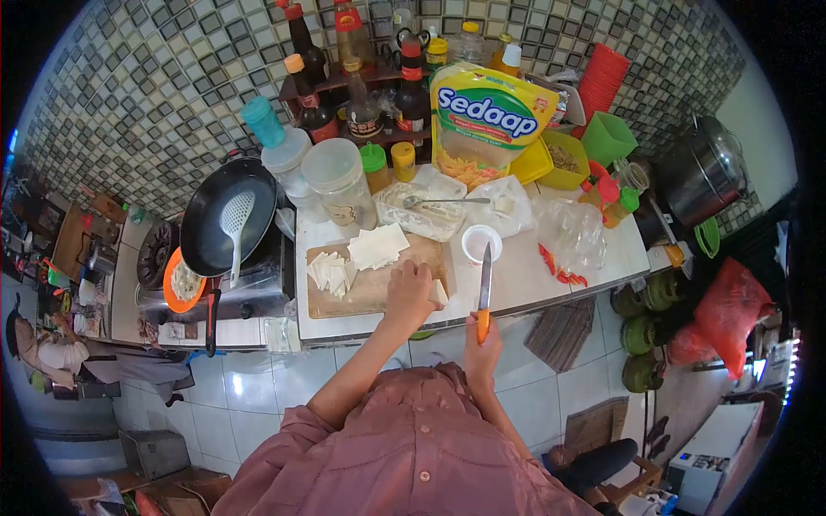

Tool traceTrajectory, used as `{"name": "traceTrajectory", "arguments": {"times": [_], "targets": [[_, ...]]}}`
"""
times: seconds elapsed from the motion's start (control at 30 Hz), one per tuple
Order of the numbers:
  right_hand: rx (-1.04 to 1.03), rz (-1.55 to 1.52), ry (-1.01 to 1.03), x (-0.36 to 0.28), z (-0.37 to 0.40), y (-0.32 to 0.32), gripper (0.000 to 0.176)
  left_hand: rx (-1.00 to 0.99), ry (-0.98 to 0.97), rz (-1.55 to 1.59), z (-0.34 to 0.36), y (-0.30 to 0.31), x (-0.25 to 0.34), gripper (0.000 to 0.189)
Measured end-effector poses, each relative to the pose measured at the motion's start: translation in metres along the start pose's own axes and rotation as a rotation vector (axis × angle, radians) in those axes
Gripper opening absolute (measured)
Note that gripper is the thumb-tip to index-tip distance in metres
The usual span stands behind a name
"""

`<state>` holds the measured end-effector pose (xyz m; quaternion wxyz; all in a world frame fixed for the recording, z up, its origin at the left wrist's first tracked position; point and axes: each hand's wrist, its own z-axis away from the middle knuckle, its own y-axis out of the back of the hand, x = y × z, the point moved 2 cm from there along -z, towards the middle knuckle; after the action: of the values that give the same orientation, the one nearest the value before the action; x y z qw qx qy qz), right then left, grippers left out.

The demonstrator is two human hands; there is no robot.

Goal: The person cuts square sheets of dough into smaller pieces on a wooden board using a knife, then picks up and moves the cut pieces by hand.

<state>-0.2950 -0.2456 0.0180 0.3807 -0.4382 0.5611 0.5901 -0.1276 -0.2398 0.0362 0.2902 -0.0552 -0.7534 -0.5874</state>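
Note:
On the wooden cutting board [370,297], my left hand [411,295] rests near the right edge, its fingers on a small white piece [438,293]. My right hand [483,347] grips the orange handle of a knife [485,292], its blade pointing up and away, just in front of a small white bowl [481,244]. Left of my left hand lie a stack of square white sheets [377,247] and a fanned pile of cut white sheets [330,273].
A black pan [215,202] with a white slotted spatula [236,224] sits on the stove at left. Jars, sauce bottles and a Sedaap bag [486,125] line the back. Red chillies [561,268] lie at right. Another person [64,353] is at far left.

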Motion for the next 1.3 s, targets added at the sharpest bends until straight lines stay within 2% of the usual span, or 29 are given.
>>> {"name": "traceTrajectory", "arguments": {"times": [0.07, 0.17, 0.3, 0.4, 0.47, 0.6, 0.67, 0.7, 0.77, 0.8, 0.83, 0.9, 0.93, 1.0, 1.13, 1.23, 1.3], "targets": [[-0.011, 0.001, -0.012, 0.002, 0.0, 0.002, 0.021, -0.093, 0.135, -0.048, 0.0, 0.001, 0.006, 0.057], [-0.015, -0.005, 0.003, 0.003, 0.0, 0.002, 0.021, -0.135, 0.17, -0.102, -0.003, 0.001, 0.01, 0.055], [-0.034, -0.004, -0.007, 0.006, -0.003, 0.002, 0.019, -0.135, 0.133, -0.115, 0.001, 0.006, 0.013, 0.054], [-0.026, -0.002, 0.025, 0.0, -0.003, 0.001, 0.019, -0.05, 0.064, -0.146, 0.003, 0.008, 0.013, 0.051], [-0.026, -0.002, 0.017, 0.004, -0.003, 0.0, 0.019, -0.145, 0.088, 0.063, 0.001, 0.006, 0.009, 0.044], [-0.046, -0.037, -0.012, 0.002, -0.004, 0.001, 0.02, -0.096, 0.094, 0.093, -0.007, 0.018, 0.01, 0.038], [-0.037, -0.047, -0.003, 0.004, -0.003, 0.0, 0.019, -0.059, 0.166, 0.473, -0.018, 0.027, 0.002, 0.031], [-0.03, -0.055, 0.006, 0.005, -0.003, 0.0, 0.018, -0.06, 0.165, 0.474, -0.023, 0.029, -0.004, 0.031], [-0.025, -0.042, 0.012, 0.005, -0.002, 0.001, 0.018, 0.051, 0.087, 0.443, -0.033, 0.036, -0.02, 0.037], [-0.022, -0.031, 0.02, 0.004, -0.002, 0.001, 0.017, 0.17, -0.036, 0.265, -0.034, 0.048, -0.02, 0.04], [-0.023, -0.03, 0.022, 0.002, -0.002, 0.002, 0.017, 0.172, -0.035, 0.266, -0.035, 0.05, -0.03, 0.04], [-0.036, -0.035, 0.01, -0.005, -0.001, 0.004, 0.017, 0.358, 0.043, -0.139, -0.034, 0.056, -0.051, 0.038], [-0.038, -0.034, 0.011, -0.004, -0.001, 0.004, 0.017, 0.359, 0.045, -0.139, -0.031, 0.059, -0.057, 0.038], [-0.038, -0.008, 0.006, 0.0, -0.001, 0.003, 0.017, 0.225, 0.307, -0.323, -0.024, 0.066, -0.068, 0.041], [-0.049, -0.02, 0.01, -0.002, 0.001, -0.002, 0.017, 0.117, 0.378, -0.222, -0.022, 0.08, -0.069, 0.04], [-0.067, -0.026, 0.023, 0.001, 0.001, -0.005, 0.017, 0.17, 0.337, -0.24, -0.023, 0.077, -0.075, 0.031], [-0.074, -0.063, 0.041, 0.0, 0.003, -0.006, 0.017, 0.261, 0.306, -0.047, -0.021, 0.078, -0.077, 0.017]]}}
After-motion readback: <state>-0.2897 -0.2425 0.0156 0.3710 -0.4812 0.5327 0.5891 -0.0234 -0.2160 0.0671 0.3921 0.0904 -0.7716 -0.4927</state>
